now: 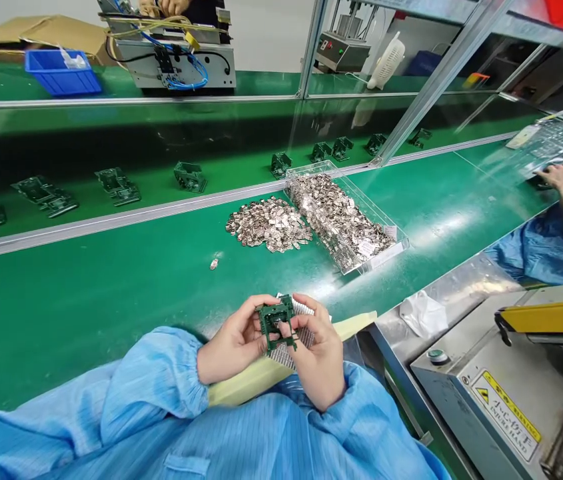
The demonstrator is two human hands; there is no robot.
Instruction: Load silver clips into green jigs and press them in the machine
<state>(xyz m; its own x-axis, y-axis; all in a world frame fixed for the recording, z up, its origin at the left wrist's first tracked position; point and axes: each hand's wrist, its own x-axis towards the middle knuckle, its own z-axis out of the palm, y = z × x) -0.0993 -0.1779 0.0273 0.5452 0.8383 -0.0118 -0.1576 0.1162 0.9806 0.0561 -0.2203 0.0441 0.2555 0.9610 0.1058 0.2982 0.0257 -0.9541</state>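
My left hand and my right hand meet just above the near edge of the green table, both pinching a small dark green circuit board. The fingers of each hand are closed on its sides. Under the hands lies a silvery ribbed tray, partly hidden. Both arms wear light blue sleeves. A loose heap of small shiny metal parts lies on the table beyond the hands, with one stray piece to its left.
A clear plastic box holds more metal parts. Several green boards ride the conveyor belt behind. A grey machine with a yellow warning label stands at right. Another person's hand works far right. A blue bin sits at the back.
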